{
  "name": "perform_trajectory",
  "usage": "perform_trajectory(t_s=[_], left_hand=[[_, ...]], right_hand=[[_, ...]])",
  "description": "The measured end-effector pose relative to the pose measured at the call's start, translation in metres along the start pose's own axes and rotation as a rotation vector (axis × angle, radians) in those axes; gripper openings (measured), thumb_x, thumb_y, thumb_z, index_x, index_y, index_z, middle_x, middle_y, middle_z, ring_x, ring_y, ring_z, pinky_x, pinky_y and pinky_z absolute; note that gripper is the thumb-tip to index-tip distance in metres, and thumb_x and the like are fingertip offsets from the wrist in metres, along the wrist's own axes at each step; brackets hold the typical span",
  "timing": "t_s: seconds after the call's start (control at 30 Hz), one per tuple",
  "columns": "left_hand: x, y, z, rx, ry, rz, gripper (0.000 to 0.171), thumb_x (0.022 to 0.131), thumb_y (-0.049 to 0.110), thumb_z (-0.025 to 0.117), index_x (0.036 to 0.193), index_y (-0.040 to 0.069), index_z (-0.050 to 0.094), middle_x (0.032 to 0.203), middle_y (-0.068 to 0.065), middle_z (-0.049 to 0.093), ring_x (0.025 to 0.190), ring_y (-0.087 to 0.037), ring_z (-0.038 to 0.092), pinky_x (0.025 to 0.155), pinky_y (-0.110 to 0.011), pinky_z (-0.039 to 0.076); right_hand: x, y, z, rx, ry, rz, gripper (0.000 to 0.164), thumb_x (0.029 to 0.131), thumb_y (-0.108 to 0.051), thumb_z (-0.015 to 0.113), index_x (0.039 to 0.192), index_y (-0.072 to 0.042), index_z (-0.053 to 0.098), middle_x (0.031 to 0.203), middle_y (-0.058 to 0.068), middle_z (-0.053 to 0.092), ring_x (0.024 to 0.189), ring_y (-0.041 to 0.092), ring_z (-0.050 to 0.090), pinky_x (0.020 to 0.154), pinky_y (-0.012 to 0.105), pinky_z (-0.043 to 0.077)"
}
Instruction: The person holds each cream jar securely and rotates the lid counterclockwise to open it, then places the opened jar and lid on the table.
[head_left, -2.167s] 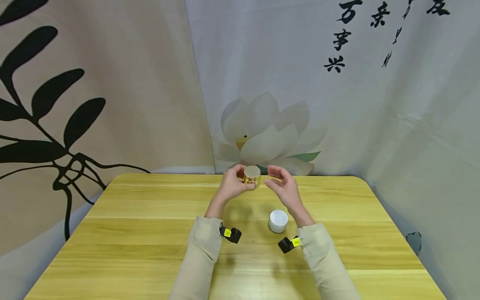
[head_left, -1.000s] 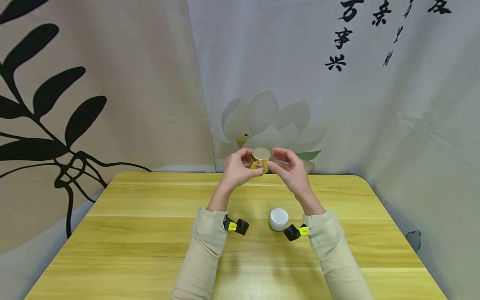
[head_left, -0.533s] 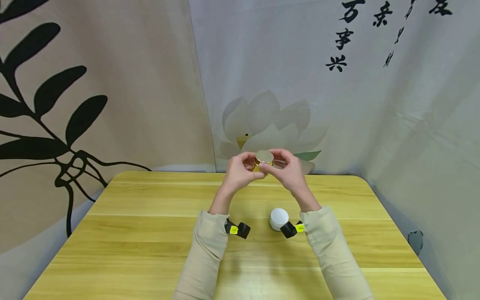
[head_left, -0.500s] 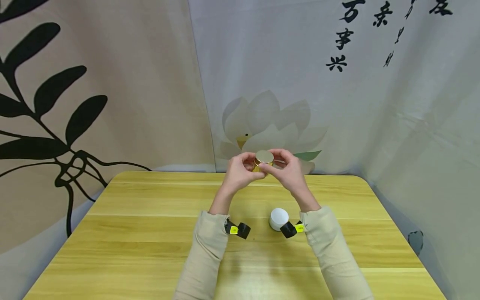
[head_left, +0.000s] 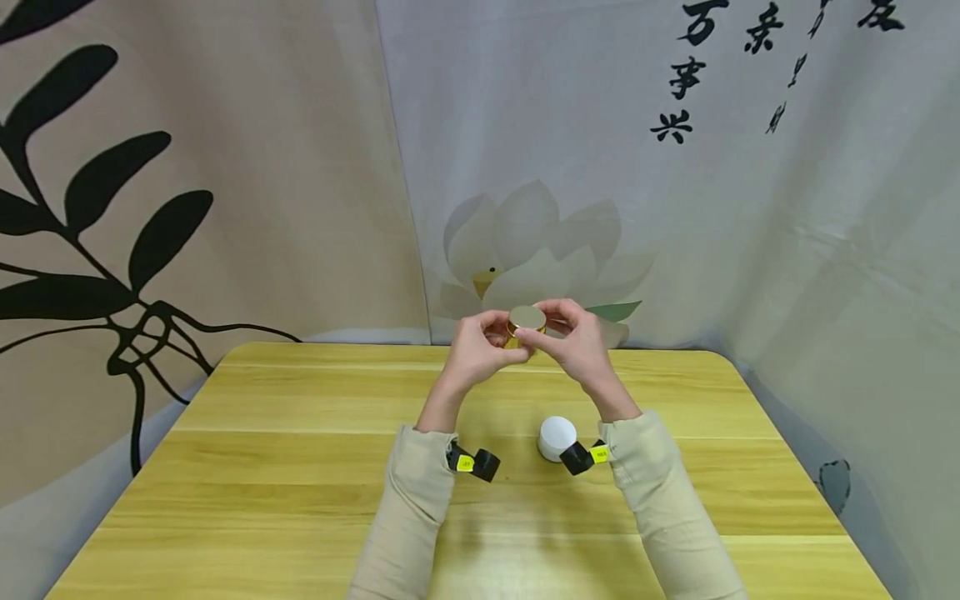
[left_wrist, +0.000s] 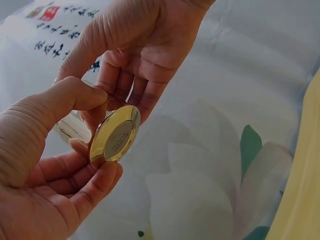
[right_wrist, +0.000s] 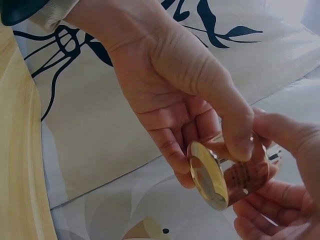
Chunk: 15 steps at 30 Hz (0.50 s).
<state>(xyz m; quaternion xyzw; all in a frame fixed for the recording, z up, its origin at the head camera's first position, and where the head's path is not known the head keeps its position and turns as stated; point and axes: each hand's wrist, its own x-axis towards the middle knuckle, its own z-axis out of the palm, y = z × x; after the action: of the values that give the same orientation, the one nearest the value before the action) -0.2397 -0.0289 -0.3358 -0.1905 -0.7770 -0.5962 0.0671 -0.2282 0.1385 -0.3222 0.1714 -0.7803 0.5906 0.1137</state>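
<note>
A small shiny gold jar (head_left: 527, 318) is held up above the table's far edge, between both hands, with its flat round top showing in the head view. My left hand (head_left: 477, 346) grips its lower part from the left. From the other side, my right hand (head_left: 577, 346) pinches it near the top, thumb across the near side. Printed characters show on a round end of the gold jar (left_wrist: 119, 140) in the left wrist view. In the right wrist view, the jar's gold rim (right_wrist: 207, 177) is visible beside the right thumb; fingers cover much of the body.
A white round container (head_left: 557, 435) stands on the wooden table (head_left: 300, 483), partly behind the right wrist camera (head_left: 577, 458). Behind the table hangs a cloth backdrop (head_left: 315, 167) printed with leaves, a lotus and black characters.
Both hands have raised the gold jar and brought it slightly right. My right hand, earlier apart from it, now pinches it. Over the last half second hardly anything moves.
</note>
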Motion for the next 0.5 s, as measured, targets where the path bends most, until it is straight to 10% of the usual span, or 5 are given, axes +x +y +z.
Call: perform_trajectory(t_s=[0.5], left_hand=[[-0.0024, -0.0078, 0.0001, -0.055, -0.007, 0.016, 0.036, 0.069, 0.008, 0.08, 0.1, -0.003, 0.067, 0.086, -0.01, 0.063, 0.075, -0.016, 0.055, 0.07, -0.024, 0.048]], right_hand=[[-0.0002, 0.0009, -0.0016, 0.02, -0.051, -0.011, 0.033, 0.08, -0.012, 0.074, 0.108, 0.001, 0.063, 0.108, 0.015, 0.057, 0.104, 0.028, 0.057, 0.095, 0.039, 0.044]])
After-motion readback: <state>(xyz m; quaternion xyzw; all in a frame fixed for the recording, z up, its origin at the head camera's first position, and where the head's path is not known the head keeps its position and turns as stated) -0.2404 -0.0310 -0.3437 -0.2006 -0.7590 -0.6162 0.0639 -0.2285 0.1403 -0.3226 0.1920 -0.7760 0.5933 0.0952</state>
